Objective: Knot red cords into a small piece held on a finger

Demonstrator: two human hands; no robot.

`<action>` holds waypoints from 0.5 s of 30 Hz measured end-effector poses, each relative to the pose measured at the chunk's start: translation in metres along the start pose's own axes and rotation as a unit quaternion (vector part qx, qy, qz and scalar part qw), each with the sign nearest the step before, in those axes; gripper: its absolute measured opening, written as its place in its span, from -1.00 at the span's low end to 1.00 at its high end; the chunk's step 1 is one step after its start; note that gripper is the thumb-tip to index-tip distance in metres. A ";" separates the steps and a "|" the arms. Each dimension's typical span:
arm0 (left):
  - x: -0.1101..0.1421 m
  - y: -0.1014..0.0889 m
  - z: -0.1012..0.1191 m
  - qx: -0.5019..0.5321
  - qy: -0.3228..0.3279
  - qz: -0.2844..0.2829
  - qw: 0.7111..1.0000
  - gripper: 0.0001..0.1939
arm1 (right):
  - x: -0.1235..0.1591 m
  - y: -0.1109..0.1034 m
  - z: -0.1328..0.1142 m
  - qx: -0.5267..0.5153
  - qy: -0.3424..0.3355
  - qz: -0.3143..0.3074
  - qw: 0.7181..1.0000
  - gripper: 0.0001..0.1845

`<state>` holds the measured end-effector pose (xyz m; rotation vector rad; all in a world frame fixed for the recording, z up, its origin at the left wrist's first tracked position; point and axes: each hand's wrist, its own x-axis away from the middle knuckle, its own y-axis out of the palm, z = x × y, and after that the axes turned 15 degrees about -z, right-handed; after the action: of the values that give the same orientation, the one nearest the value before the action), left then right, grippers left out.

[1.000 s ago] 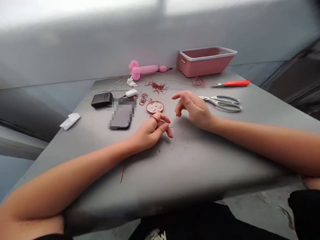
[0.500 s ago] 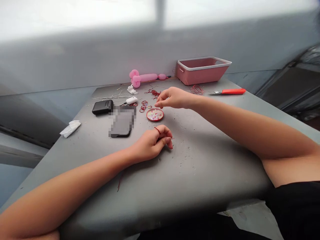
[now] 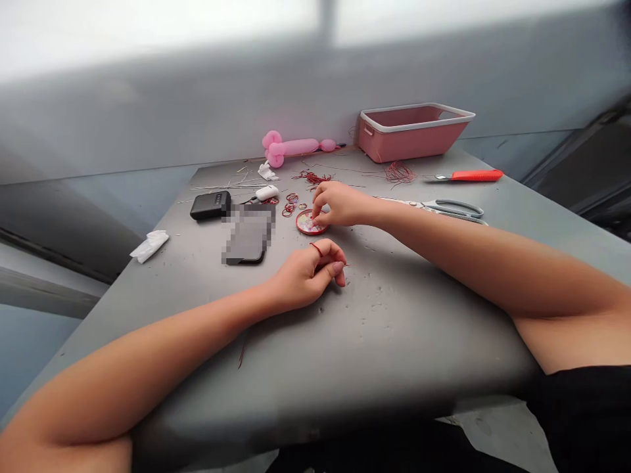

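My left hand [image 3: 315, 276] rests at mid-table with thumb and index finger pinched on a thin red cord [image 3: 316, 248]. The cord loops over the index finger, and a short tip sticks out past the thumb. Loose strands [image 3: 241, 355] trail out below the forearm. My right hand [image 3: 338, 203] reaches into a small round red-rimmed dish [image 3: 298, 227] of pale, multicoloured bead-like pieces. Its fingers are drawn together among them; anything between the fingertips is too small to make out. Finished-looking red cord loops [image 3: 288, 209] lie just left of the dish.
A phone [image 3: 246, 240], a black box-shaped device [image 3: 210, 205] and a white earbud case [image 3: 267, 192] lie left. Farther back are a pink balloon figure [image 3: 296, 147], red cords [image 3: 315, 178] and a pink basket [image 3: 409, 141]. Scissors [image 3: 456, 209] and a red-handled cutter [image 3: 476, 175] lie right.
My right hand has moved down from above the dish to the pieces inside it. The left hand keeps its pinch on the cord. The view has shifted slightly, and the scissors now show.
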<state>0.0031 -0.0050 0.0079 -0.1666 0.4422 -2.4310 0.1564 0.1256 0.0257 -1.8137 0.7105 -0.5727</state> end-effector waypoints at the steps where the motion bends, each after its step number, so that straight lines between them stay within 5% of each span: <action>1: 0.000 0.000 0.000 -0.003 0.000 0.004 1.000 -0.96 | 0.000 0.001 -0.002 -0.001 -0.005 0.005 1.000 -0.95; 8: 0.001 0.000 -0.002 0.018 0.007 0.034 0.999 -0.97 | 0.015 -0.008 -0.010 -0.058 -0.037 0.081 0.994 -0.89; 15: -0.002 -0.005 -0.003 0.108 0.034 0.120 0.986 -0.92 | 0.080 0.002 -0.022 -0.189 -0.099 0.116 0.970 -0.98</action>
<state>0.0008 0.0005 0.0071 0.0607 0.2103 -2.2317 0.1972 0.0544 0.0353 -2.0627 0.9233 -0.1009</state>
